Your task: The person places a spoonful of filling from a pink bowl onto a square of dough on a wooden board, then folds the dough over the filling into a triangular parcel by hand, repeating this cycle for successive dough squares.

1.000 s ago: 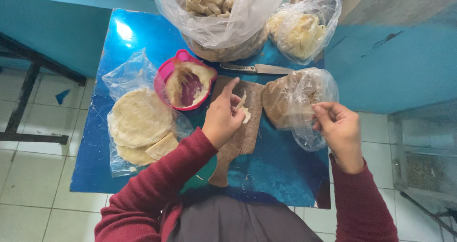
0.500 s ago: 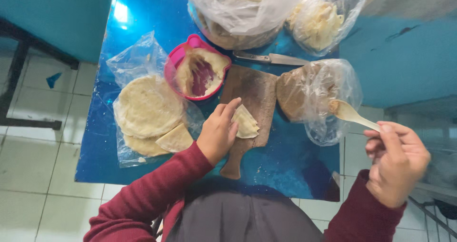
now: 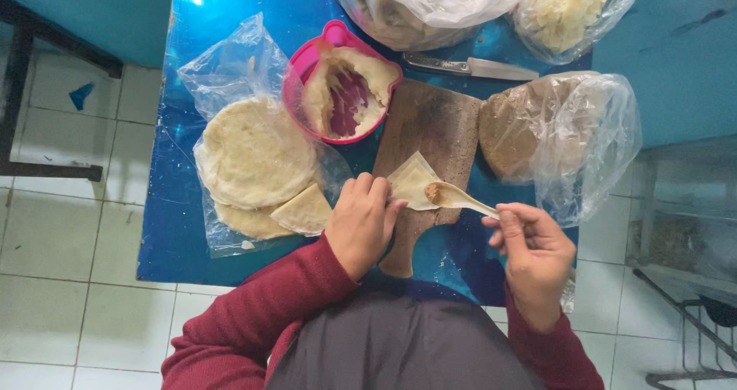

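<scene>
Your right hand pinches the spoon, left hand pins the thin floppy wrapper by its edge, likely tears easily.

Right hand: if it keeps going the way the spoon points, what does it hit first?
The right hand aims the spoon up-left. Its tip already sits over the dough triangle on the wooden board, so that likely comes first; whether they touch is unclear.
</scene>
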Demonstrator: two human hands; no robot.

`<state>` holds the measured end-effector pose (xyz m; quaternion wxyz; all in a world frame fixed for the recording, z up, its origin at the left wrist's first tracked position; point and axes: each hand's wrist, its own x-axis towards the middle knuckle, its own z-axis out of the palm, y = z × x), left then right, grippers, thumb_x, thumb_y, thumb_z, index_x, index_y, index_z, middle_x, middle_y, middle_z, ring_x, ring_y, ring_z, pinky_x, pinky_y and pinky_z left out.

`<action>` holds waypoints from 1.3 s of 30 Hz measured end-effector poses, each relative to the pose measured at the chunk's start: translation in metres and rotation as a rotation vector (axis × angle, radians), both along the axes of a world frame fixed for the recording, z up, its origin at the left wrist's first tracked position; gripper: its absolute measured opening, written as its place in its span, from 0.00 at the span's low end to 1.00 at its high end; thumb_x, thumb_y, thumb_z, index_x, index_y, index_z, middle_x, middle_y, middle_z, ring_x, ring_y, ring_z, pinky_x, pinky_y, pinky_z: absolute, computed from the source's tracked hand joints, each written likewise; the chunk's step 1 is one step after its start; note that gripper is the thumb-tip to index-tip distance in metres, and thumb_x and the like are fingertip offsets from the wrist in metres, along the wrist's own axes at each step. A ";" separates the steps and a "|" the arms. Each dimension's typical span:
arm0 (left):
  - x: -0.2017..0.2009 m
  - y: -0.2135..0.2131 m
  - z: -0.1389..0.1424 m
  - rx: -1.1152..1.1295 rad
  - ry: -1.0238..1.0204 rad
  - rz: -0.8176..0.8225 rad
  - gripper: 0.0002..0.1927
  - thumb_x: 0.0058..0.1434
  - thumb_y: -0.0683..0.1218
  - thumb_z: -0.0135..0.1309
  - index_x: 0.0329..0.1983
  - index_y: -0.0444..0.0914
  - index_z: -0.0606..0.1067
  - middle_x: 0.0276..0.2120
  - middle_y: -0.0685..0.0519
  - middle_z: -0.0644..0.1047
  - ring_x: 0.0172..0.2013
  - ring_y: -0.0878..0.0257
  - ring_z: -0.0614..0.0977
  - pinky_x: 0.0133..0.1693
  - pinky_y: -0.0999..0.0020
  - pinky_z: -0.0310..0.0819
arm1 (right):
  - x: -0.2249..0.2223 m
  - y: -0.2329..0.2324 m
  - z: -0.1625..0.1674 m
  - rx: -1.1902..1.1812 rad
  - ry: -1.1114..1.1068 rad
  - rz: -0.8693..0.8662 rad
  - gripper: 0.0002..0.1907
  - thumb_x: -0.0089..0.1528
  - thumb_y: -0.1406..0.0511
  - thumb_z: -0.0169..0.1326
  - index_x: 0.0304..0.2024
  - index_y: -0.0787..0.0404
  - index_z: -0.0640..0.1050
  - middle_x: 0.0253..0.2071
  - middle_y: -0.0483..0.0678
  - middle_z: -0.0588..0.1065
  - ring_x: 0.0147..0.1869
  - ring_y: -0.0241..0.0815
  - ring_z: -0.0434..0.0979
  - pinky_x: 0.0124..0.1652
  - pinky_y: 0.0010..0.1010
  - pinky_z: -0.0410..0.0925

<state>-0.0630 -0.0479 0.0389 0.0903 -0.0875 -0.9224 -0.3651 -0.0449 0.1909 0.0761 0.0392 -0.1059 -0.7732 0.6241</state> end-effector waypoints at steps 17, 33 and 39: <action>-0.005 0.001 -0.001 0.131 -0.014 -0.036 0.06 0.63 0.40 0.55 0.40 0.36 0.70 0.35 0.46 0.74 0.39 0.48 0.75 0.43 0.56 0.70 | -0.005 -0.016 -0.008 0.589 0.532 0.298 0.10 0.63 0.79 0.60 0.45 0.66 0.80 0.38 0.54 0.80 0.40 0.44 0.82 0.43 0.28 0.73; -0.006 0.004 -0.002 0.288 -0.009 -0.046 0.12 0.63 0.38 0.56 0.48 0.35 0.70 0.36 0.47 0.76 0.39 0.52 0.80 0.42 0.59 0.74 | -0.005 -0.009 -0.009 0.663 0.673 0.393 0.21 0.54 0.85 0.56 0.47 0.67 0.79 0.39 0.55 0.80 0.42 0.49 0.83 0.42 0.34 0.75; -0.006 0.005 -0.003 0.309 -0.015 -0.059 0.12 0.63 0.38 0.55 0.49 0.35 0.70 0.36 0.47 0.76 0.39 0.52 0.81 0.43 0.58 0.74 | -0.005 -0.009 -0.012 0.633 0.657 0.371 0.17 0.58 0.83 0.57 0.47 0.66 0.79 0.39 0.54 0.80 0.41 0.47 0.82 0.42 0.32 0.75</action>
